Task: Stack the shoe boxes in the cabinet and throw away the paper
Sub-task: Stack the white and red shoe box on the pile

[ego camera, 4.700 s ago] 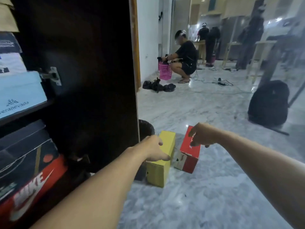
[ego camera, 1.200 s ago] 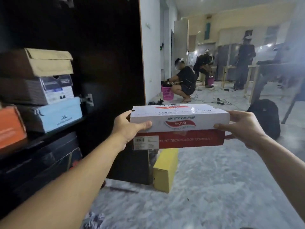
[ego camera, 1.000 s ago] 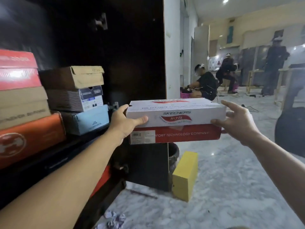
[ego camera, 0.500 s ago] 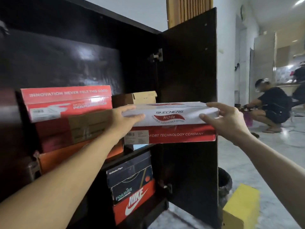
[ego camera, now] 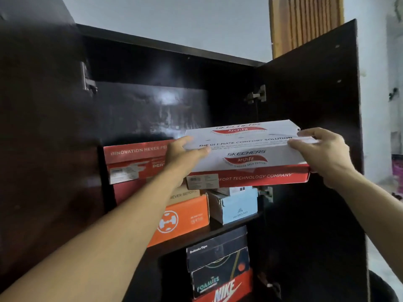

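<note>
The cabinet's dark upper shelf [ego camera: 220,231] carries an orange box [ego camera: 183,219] and, just beside it on the right, a light-blue box [ego camera: 237,209], each with other boxes stacked on top.

In my hands, a white-lidded Skechers box [ego camera: 248,153] with red base and red swoosh marks; behind, a red box [ego camera: 135,162], orange box [ego camera: 183,219] with white emblem, pale blue box [ego camera: 237,208], black box [ego camera: 218,256], dark brown cabinet [ego camera: 305,88].

Your left hand [ego camera: 185,154] and right hand [ego camera: 322,152] are bare, with no gloves, rings or watch showing. Both forearms are bare too; no sleeve reaches into view on either arm.
</note>
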Motion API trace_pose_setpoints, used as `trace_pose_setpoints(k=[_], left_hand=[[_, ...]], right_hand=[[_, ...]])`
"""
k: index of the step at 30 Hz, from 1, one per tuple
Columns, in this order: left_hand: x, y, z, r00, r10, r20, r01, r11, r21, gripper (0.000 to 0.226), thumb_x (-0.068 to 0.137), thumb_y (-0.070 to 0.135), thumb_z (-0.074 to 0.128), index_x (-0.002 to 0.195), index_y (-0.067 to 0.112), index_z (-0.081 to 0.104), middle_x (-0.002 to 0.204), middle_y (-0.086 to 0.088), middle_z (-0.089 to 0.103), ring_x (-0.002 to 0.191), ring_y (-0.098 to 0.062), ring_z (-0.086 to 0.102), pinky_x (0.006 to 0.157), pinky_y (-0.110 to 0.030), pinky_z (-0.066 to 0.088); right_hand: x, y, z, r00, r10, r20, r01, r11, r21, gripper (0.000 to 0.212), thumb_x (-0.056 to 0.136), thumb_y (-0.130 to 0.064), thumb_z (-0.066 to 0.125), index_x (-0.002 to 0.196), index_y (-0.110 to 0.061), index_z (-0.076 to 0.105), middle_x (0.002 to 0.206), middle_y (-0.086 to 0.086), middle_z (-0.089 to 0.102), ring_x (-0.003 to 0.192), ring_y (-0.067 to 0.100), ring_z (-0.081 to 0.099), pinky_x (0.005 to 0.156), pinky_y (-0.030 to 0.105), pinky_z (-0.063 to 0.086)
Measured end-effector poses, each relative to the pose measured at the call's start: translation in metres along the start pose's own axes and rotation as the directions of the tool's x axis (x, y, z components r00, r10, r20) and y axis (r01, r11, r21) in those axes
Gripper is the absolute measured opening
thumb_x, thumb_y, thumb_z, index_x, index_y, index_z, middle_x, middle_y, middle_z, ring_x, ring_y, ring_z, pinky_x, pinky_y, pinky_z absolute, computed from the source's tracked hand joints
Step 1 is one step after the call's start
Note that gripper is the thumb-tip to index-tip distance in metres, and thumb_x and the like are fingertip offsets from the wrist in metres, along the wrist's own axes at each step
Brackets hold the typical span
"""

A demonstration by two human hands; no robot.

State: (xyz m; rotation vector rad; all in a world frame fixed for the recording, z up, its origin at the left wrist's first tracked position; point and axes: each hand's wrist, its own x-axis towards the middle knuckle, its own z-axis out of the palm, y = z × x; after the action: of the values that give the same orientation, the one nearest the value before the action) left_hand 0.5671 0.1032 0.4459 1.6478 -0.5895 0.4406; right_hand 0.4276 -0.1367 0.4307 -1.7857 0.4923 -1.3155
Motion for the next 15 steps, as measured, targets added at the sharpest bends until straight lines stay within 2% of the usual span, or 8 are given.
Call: trace_pose_setpoints(k=[3,7,12,14,15], left_hand=[[0.012,0.009,-0.003,0.999,0.024,-0.035,-0.024,1.000,0.015,0.062,0.074,0.022,0.082,0.130,0.010,0.058,0.130,-0.003,0.058,0.103,-0.013,0.055,0.086,-0.023,0.044],[0.035,0.024,-0.014,0.996,0.037,-0.086,-0.035,0.999,0.024,0.062,0.074,0.022,0.082,0.129,0.008,0.058,0.128,-0.005,0.060,0.103,-0.016,0.059,0.091,-0.025,0.048],[0.064,0.039,-0.034,0.991,0.067,-0.119,-0.058,0.995,0.082,0.065,0.078,0.026,0.079,0.135,0.006,0.053,0.131,-0.004,0.060,0.102,-0.012,0.057,0.085,-0.020,0.041],[0.072,0.045,-0.041,0.990,0.068,-0.126,-0.056,0.993,0.099,0.060,0.081,0.025,0.077,0.132,0.005,0.055,0.124,-0.003,0.063,0.099,-0.012,0.057,0.081,-0.020,0.040],[0.077,0.046,-0.045,0.989,0.064,-0.132,-0.051,0.993,0.104,0.052,0.082,0.025,0.075,0.127,0.004,0.059,0.113,-0.001,0.064,0.094,-0.012,0.057,0.079,-0.020,0.040]], right_hand=[[0.015,-0.014,0.009,0.999,-0.018,0.030,0.017,0.999,0.049,0.034,0.077,-0.036,0.072,0.111,-0.031,0.069,0.113,0.005,0.064,0.092,0.026,0.065,0.076,0.039,0.058],[0.036,-0.034,0.029,0.996,-0.050,0.067,0.043,0.993,0.111,0.033,0.077,-0.038,0.072,0.110,-0.031,0.070,0.115,0.006,0.065,0.092,0.026,0.067,0.079,0.045,0.059],[0.059,-0.061,0.062,0.991,-0.092,0.098,0.078,0.987,0.141,0.037,0.081,-0.038,0.066,0.117,-0.030,0.068,0.118,0.005,0.062,0.092,0.027,0.066,0.077,0.046,0.059],[0.066,-0.072,0.075,0.989,-0.095,0.114,0.078,0.986,0.148,0.036,0.081,-0.037,0.061,0.116,-0.030,0.069,0.116,0.003,0.061,0.093,0.027,0.066,0.077,0.045,0.060],[0.068,-0.077,0.081,0.988,-0.099,0.122,0.080,0.985,0.154,0.033,0.082,-0.036,0.059,0.112,-0.030,0.070,0.113,0.002,0.062,0.092,0.026,0.066,0.077,0.044,0.060]])
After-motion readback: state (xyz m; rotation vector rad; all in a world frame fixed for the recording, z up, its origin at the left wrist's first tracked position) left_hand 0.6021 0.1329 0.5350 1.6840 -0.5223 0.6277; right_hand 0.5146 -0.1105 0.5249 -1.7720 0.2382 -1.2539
